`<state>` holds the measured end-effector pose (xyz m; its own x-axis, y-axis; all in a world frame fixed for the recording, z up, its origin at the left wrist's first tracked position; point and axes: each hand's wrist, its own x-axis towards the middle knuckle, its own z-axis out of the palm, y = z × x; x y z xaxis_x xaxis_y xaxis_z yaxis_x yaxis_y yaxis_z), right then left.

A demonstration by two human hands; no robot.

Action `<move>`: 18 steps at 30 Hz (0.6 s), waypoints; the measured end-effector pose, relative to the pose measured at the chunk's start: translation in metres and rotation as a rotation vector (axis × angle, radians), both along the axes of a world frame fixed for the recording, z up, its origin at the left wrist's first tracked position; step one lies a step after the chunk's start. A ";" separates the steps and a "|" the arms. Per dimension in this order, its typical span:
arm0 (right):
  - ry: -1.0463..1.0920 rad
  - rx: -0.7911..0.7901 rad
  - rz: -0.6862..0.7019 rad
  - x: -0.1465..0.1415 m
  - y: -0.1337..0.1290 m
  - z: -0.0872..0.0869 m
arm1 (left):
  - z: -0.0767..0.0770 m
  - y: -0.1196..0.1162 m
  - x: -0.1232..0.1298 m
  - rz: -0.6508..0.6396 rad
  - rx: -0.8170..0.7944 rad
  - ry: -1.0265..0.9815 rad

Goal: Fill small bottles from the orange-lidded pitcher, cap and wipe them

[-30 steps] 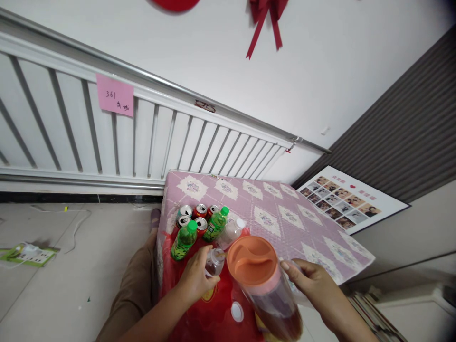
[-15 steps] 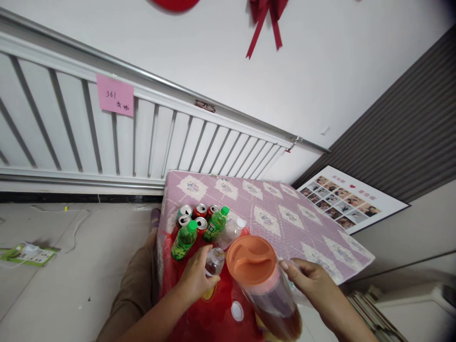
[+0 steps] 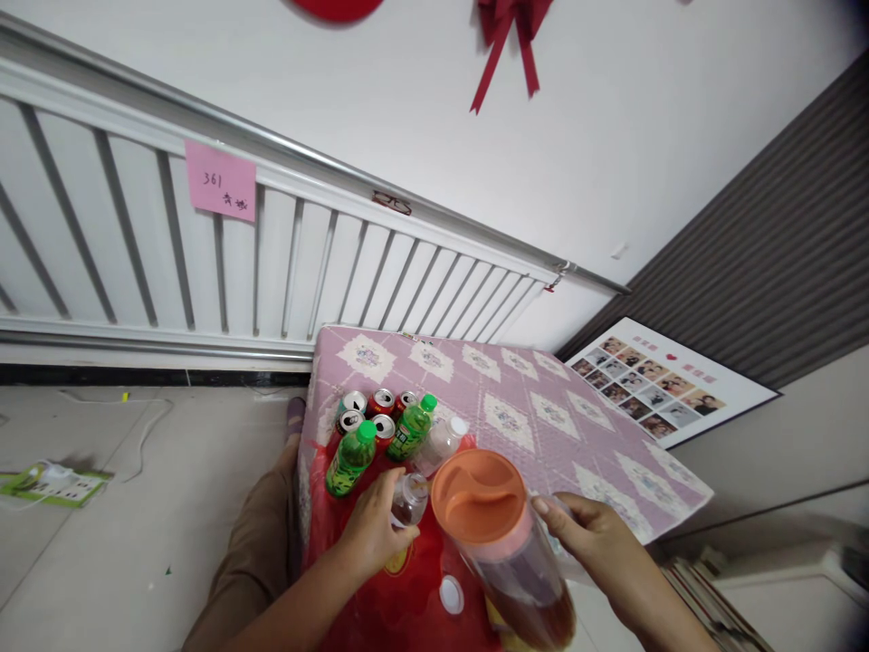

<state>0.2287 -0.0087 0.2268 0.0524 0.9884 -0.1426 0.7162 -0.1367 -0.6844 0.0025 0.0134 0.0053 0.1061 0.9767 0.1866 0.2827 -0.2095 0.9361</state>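
From left, a green-capped drink bottle (image 3: 350, 464) stands at 10 o'clock of the small clear bottle (image 3: 409, 498) in your left hand (image 3: 372, 530), whose thumb and fingers pinch its sides. Five drink cans (image 3: 382, 427) cluster at 11, a second green-capped bottle (image 3: 410, 429) stands at 12 and a white-capped clear bottle (image 3: 440, 444) at 1; a loose white cap (image 3: 452, 594) lies on the red covering (image 3: 400, 607) at 5. At 3 o'clock, near the small bottle's mouth, leans an orange-lidded pitcher (image 3: 504, 550) holding amber liquid, your right hand (image 3: 597, 534) wrapped around its handle.
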 end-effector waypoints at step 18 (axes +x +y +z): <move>-0.035 -0.015 0.013 -0.006 0.001 0.004 | 0.002 -0.001 0.000 0.003 -0.002 0.005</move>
